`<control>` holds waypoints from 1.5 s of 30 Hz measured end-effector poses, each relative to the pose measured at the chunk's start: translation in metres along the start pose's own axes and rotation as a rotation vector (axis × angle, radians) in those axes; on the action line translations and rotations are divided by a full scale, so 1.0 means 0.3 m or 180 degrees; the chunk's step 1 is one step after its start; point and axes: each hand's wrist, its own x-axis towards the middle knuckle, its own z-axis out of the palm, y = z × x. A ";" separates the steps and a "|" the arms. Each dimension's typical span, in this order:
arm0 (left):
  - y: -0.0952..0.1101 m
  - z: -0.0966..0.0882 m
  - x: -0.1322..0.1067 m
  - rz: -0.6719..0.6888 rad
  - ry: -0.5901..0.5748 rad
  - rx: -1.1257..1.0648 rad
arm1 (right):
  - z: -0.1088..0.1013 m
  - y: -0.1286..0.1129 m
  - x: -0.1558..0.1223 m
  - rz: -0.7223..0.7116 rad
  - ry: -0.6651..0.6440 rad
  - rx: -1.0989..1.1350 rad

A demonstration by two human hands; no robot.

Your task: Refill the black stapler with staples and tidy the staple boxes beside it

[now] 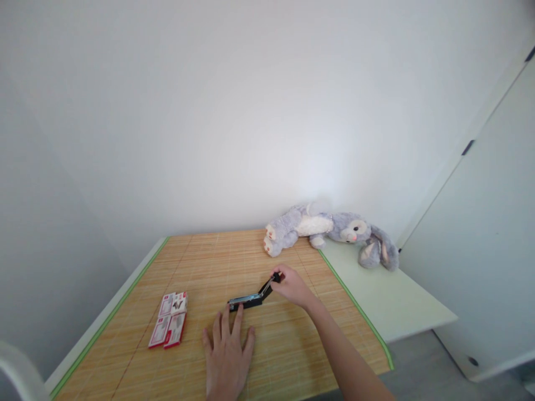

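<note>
The left hand and right hand are bare. The right forearm is uncovered, seemingly sleeveless up to the frame's edge.

Home room, plush rabbit on a pale desk (bamboo mat over it), white wardrobe alongside

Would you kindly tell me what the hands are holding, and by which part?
The right hand pinches the stapler by the raised end of its opened top arm. The left hand lies flat on the mat, touching the stapler's base, gripping nothing.
</note>
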 end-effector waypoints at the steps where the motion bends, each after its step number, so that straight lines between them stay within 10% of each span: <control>1: -0.001 0.001 -0.001 0.0019 0.0021 -0.0002 | -0.009 0.031 -0.017 0.0145 0.0065 0.0127; 12: -0.075 0.014 0.002 0.0152 0.0403 -0.0667 | 0.056 0.162 -0.141 0.0923 0.0532 0.1377; 20: -0.284 -0.110 -0.027 -0.1366 0.0459 0.0306 | 0.105 0.163 -0.259 0.0965 0.0426 0.1350; 27: -0.351 -0.063 -0.122 -0.1189 0.0359 0.0082 | 0.173 0.152 -0.298 0.0960 0.0186 0.0988; 39: -0.065 -0.011 -0.010 0.0325 -0.0620 -0.2247 | 0.180 0.072 -0.291 0.1594 -0.0734 0.0765; 45: -0.074 0.003 0.067 0.0577 -0.0636 -0.2528 | 0.119 0.104 -0.263 0.1700 -0.0491 0.0433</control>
